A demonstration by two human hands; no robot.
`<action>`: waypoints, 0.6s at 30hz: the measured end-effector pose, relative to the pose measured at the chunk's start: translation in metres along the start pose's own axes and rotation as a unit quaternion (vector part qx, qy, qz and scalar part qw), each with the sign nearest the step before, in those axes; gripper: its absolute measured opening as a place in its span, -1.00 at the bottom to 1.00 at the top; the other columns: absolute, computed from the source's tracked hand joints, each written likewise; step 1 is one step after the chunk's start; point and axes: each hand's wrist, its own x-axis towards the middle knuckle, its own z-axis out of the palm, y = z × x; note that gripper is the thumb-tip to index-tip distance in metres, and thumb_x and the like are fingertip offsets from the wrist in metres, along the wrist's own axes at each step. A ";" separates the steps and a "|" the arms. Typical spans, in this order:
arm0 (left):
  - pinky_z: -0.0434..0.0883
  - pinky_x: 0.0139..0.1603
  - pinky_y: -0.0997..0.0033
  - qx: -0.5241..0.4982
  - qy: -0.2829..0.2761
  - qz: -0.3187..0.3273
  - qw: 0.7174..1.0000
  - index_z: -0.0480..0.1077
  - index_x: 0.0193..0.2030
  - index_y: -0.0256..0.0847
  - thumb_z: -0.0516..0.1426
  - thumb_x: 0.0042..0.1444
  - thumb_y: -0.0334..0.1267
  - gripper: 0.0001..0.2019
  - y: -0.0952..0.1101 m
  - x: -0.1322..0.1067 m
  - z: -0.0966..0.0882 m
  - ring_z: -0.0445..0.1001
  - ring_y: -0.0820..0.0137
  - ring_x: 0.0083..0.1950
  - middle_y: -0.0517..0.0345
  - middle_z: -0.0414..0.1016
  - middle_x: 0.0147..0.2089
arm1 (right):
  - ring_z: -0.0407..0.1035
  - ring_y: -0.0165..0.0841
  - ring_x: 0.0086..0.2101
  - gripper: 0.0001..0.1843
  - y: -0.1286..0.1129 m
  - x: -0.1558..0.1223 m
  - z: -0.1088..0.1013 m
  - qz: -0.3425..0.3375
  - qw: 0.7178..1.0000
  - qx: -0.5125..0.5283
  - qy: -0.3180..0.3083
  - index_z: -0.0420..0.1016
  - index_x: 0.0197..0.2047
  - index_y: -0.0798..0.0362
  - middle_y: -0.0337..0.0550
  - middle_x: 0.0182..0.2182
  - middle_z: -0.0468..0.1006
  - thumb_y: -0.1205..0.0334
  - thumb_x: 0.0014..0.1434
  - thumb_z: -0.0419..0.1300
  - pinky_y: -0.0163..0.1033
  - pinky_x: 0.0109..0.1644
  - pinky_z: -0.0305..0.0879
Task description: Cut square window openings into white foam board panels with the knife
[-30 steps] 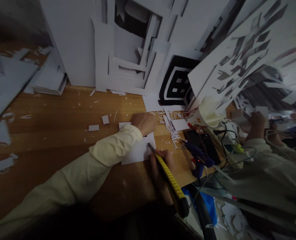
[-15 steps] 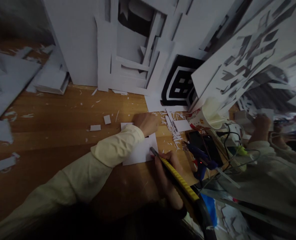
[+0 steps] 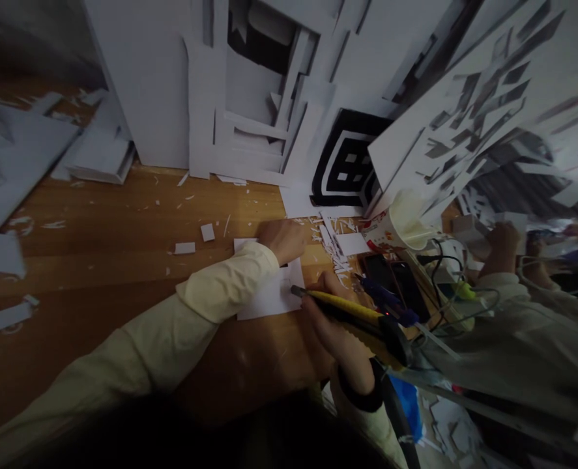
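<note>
My left hand [image 3: 283,241] rests on a white card sheet [image 3: 269,299] on the wooden table, its back toward me and its fingers hidden. A small dark edge shows just under it; I cannot make out what it is. My right hand [image 3: 335,332] is wrapped round a yellow and black utility knife [image 3: 352,312]. The knife points left, with its tip over the right part of the sheet; whether the blade touches the card I cannot tell. Two small white card pieces, one squarish [image 3: 207,232] and one oblong [image 3: 185,248], lie left of my left hand.
A white layered board structure [image 3: 161,98] stands behind. To the right are a paper cup [image 3: 386,231], phones [image 3: 408,286], a blue glue gun [image 3: 386,299] and cables. White scraps [image 3: 335,251] litter the table. Another person's hand [image 3: 504,241] is at far right.
The knife has swung to a flatter angle, its rear end moving up and its tip slightly left. My right wrist shows more now. My left hand stays on the sheet.
</note>
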 end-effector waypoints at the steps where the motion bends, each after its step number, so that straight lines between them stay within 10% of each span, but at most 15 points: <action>1: 0.52 -0.10 0.17 0.000 0.000 0.002 1.000 0.62 -0.13 -0.34 -0.01 0.25 -0.33 -0.65 0.000 0.000 0.001 0.62 0.05 -0.03 -0.28 0.65 -0.12 | 0.30 -0.33 -0.47 -0.87 0.001 0.002 0.000 -0.003 1.000 0.000 -0.007 0.25 -0.45 -0.06 -0.28 -0.51 0.41 0.21 0.07 0.16 -0.20 -0.34 0.26; 18: 0.49 -0.11 0.22 -0.027 -0.017 -0.029 0.999 0.64 -0.16 -0.28 0.02 0.24 -0.27 -0.66 0.000 0.000 -0.004 0.62 0.08 -0.04 -0.24 0.66 -0.11 | 0.26 -0.39 -0.51 -0.83 0.000 0.045 -0.017 -0.019 0.982 0.010 -0.186 0.19 -0.45 -0.07 -0.35 -0.55 0.32 0.19 0.08 0.15 -0.27 -0.39 0.21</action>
